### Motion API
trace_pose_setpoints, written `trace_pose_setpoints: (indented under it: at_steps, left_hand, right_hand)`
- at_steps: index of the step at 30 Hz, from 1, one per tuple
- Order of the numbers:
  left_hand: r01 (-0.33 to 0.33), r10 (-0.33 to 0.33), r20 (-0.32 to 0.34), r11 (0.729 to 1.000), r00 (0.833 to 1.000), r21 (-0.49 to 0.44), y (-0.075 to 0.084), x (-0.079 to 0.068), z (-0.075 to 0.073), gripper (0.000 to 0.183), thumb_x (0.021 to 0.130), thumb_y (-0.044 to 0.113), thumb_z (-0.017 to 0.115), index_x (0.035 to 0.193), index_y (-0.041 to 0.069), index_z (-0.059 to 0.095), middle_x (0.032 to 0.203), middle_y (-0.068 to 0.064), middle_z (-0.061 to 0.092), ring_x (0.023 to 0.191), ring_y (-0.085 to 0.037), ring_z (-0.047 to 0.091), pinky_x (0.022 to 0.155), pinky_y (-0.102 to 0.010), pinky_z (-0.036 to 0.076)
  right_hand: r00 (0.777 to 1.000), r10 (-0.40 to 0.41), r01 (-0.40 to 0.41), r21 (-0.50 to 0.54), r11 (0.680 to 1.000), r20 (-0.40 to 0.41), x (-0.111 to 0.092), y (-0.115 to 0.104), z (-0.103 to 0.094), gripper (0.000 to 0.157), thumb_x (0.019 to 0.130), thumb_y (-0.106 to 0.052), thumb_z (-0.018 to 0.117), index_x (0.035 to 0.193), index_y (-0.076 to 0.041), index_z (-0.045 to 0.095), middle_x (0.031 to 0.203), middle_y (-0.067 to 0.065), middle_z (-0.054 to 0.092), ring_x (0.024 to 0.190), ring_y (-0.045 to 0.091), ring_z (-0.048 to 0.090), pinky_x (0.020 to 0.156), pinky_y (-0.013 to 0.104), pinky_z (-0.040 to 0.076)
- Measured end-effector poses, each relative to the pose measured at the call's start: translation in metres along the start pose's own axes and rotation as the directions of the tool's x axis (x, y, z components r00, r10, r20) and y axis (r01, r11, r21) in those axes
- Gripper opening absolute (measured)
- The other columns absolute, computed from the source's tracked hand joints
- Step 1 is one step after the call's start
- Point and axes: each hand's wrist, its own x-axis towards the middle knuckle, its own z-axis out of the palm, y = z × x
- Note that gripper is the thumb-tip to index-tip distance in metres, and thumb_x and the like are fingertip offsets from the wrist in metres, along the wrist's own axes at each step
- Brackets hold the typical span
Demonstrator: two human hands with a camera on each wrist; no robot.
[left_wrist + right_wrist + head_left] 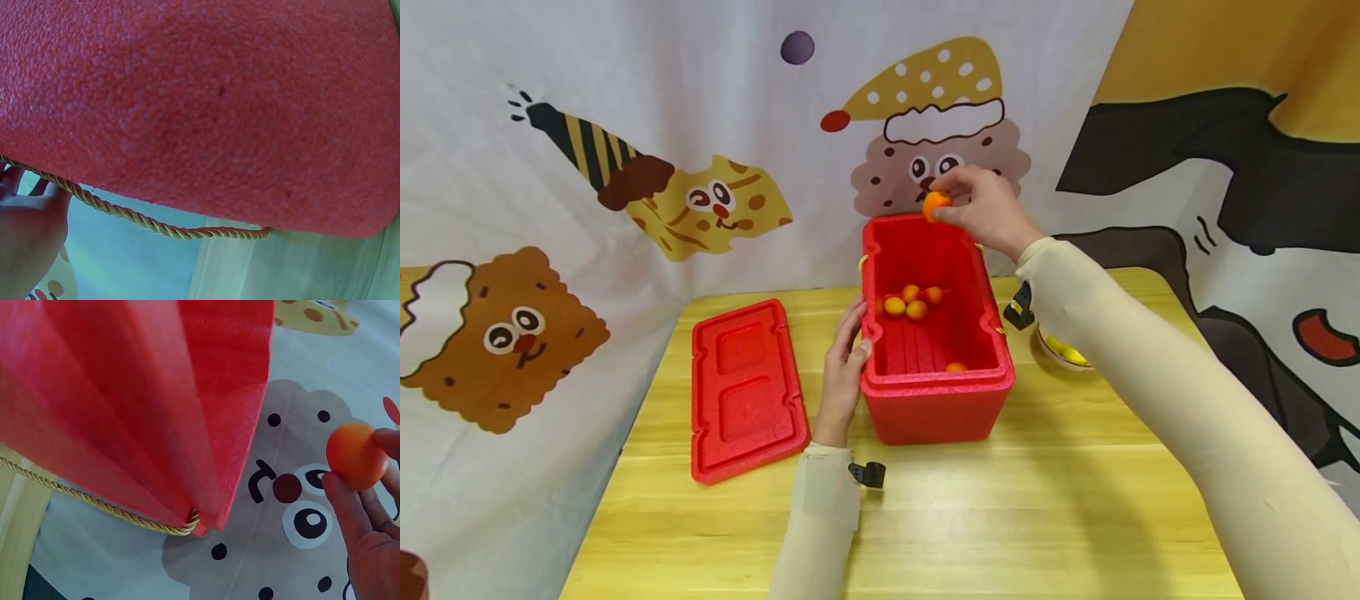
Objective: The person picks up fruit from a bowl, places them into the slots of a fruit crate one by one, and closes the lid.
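Observation:
A tall red foam box [943, 408] stands lidless on the table. Inside it lie several small orange fruits [916, 310], most of them grouped toward the far left, with one by the near wall. Above the box's far end, my right hand [981, 204] pinches another smooth, round orange fruit [356, 456] between thumb and fingertips. My left hand [842, 367] holds the box's left rim, thumb at the edge and fingers along the outer side. The left wrist view shows the box's side filling most of the picture, with a gold rope handle [156, 225] beside that hand.
The red lid [748, 387] lies flat to the left of the box. Partly hidden behind my right forearm is a bowl [1071, 364] with yellow things in it. A cartoon-printed curtain [737, 100] hangs right behind the wooden table [940, 517].

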Motion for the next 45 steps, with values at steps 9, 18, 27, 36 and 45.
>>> trace_pose_setpoints:
  at_steps: [9, 18, 27, 36, 45]
  left_hand:
    - [0.033, -0.033, -0.003, 0.999, 0.999, 0.005, 0.039, -0.001, 0.007, 0.054, 0.092, 0.006, 0.043, 0.142, -0.015, 0.038, 0.153, -0.027, 0.029, 0.139, -0.033, 0.032, 0.105, -0.038, 0.04]
    - [0.011, -0.011, 0.004, 1.0, 1.0, -0.005, 0.037, 0.001, 0.01, 0.054, 0.091, 0.005, 0.043, 0.14, -0.018, 0.038, 0.151, -0.031, 0.028, 0.139, -0.036, 0.031, 0.106, -0.036, 0.039]
    - [0.008, -0.008, -0.003, 1.0, 1.0, -0.004, 0.035, 0.001, 0.011, 0.054, 0.09, 0.004, 0.042, 0.139, -0.018, 0.037, 0.151, -0.031, 0.028, 0.138, -0.037, 0.032, 0.105, -0.037, 0.04]
    - [0.01, -0.01, -0.001, 1.0, 1.0, -0.008, 0.037, 0.001, 0.01, 0.054, 0.091, 0.004, 0.042, 0.14, -0.017, 0.038, 0.152, -0.03, 0.028, 0.138, -0.037, 0.032, 0.103, -0.037, 0.042]
    - [0.02, -0.02, -0.007, 1.0, 1.0, -0.004, 0.037, 0.001, 0.01, 0.055, 0.09, 0.005, 0.042, 0.14, -0.017, 0.038, 0.151, -0.03, 0.029, 0.138, -0.038, 0.032, 0.105, -0.038, 0.04]
  right_hand:
    - [0.999, 0.037, -0.037, -0.018, 0.999, 0.016, 0.014, -0.005, 0.01, 0.039, 0.095, -0.014, 0.064, 0.133, -0.007, 0.059, 0.125, 0.008, 0.058, 0.11, 0.021, 0.056, 0.094, 0.031, 0.048]
    - [0.997, 0.071, -0.069, -0.06, 0.996, 0.035, 0.019, 0.004, 0.012, 0.038, 0.094, -0.008, 0.064, 0.131, -0.003, 0.06, 0.126, 0.011, 0.057, 0.112, 0.025, 0.054, 0.096, 0.034, 0.047]
    - [0.998, 0.052, -0.05, -0.083, 0.995, 0.021, 0.017, 0.012, 0.01, 0.036, 0.094, -0.012, 0.064, 0.129, -0.006, 0.061, 0.133, 0.013, 0.051, 0.117, 0.027, 0.054, 0.099, 0.038, 0.045]
    - [0.999, 0.048, -0.047, -0.061, 0.997, 0.01, 0.013, 0.011, 0.01, 0.034, 0.095, -0.015, 0.062, 0.129, -0.007, 0.061, 0.131, 0.012, 0.051, 0.117, 0.026, 0.054, 0.097, 0.037, 0.047]
    - [1.0, 0.002, -0.002, -0.032, 0.999, 0.004, 0.008, 0.013, 0.006, 0.032, 0.095, -0.015, 0.062, 0.126, -0.009, 0.064, 0.129, 0.013, 0.052, 0.114, 0.028, 0.056, 0.094, 0.039, 0.048]
